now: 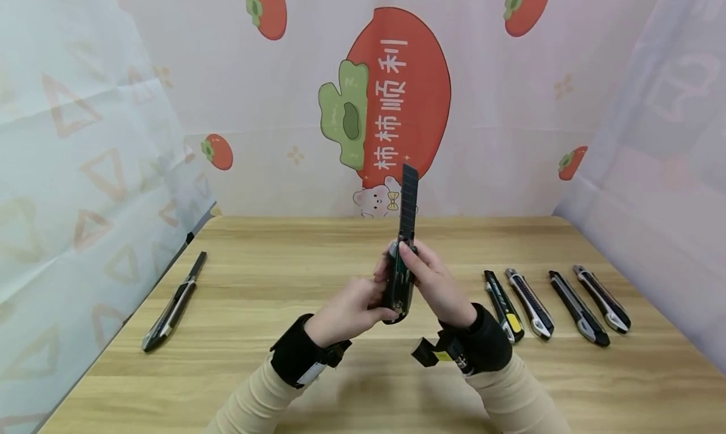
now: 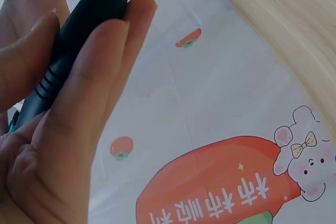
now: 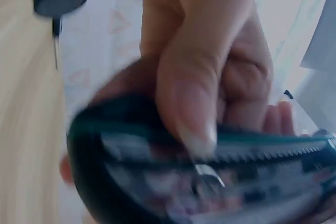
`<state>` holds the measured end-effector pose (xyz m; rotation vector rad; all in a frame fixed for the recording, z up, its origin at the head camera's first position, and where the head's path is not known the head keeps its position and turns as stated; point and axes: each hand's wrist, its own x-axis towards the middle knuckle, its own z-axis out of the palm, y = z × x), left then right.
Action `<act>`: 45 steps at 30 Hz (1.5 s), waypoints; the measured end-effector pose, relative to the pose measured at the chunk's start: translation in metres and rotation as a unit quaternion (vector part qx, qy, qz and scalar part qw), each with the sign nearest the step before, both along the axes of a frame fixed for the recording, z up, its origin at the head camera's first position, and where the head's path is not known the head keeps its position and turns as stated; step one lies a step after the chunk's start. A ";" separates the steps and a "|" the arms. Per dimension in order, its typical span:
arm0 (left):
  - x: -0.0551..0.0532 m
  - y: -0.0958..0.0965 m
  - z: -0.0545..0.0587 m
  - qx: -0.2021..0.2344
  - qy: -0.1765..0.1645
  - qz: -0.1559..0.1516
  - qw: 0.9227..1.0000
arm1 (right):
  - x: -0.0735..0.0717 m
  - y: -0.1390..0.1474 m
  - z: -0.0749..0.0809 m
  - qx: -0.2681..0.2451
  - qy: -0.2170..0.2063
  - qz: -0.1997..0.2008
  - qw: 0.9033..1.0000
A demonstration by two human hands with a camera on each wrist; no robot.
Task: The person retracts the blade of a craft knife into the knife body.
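Held cutter (image 1: pixel 400 289): raised over the middle of the table (image 1: pixel 283 264), blade up; fingers cover much of the handle, and its side blurs in the right wrist view.
Left hand (image 1: pixel 353 303): grips the handle's lower end, fingers partly hidden behind it.
Right hand (image 1: pixel 443 289): grips the handle near the blade, thumb in front, other fingers mostly hidden.
Lone cutter (image 1: pixel 174 309): near the table's left edge.
Four cutters (image 1: pixel 530 305): side by side towards the right edge.
Near edge: out of frame.
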<state>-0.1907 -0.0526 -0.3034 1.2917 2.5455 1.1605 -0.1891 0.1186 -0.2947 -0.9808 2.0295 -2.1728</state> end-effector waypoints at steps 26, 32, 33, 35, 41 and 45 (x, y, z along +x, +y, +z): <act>0.005 0.000 0.000 -0.024 -0.006 -0.005 1.000 | -0.002 -0.009 -0.013 -0.082 0.029 0.076 0.993; 0.006 -0.002 0.003 -0.030 -0.008 0.011 0.999 | -0.001 -0.007 -0.012 -0.073 0.018 0.094 0.993; 0.006 -0.002 0.003 -0.030 -0.011 0.012 0.999 | -0.001 -0.007 -0.013 -0.071 0.018 0.099 0.992; 0.007 -0.003 0.003 -0.032 -0.016 0.014 0.999 | -0.002 -0.006 -0.013 -0.066 0.025 0.112 0.991; 0.007 -0.004 0.004 -0.022 -0.021 0.018 0.999 | -0.002 -0.005 -0.011 -0.070 0.009 0.128 0.989; 0.008 -0.006 0.008 0.010 -0.018 0.020 1.000 | 0.003 -0.006 -0.004 -0.063 -0.059 0.074 0.993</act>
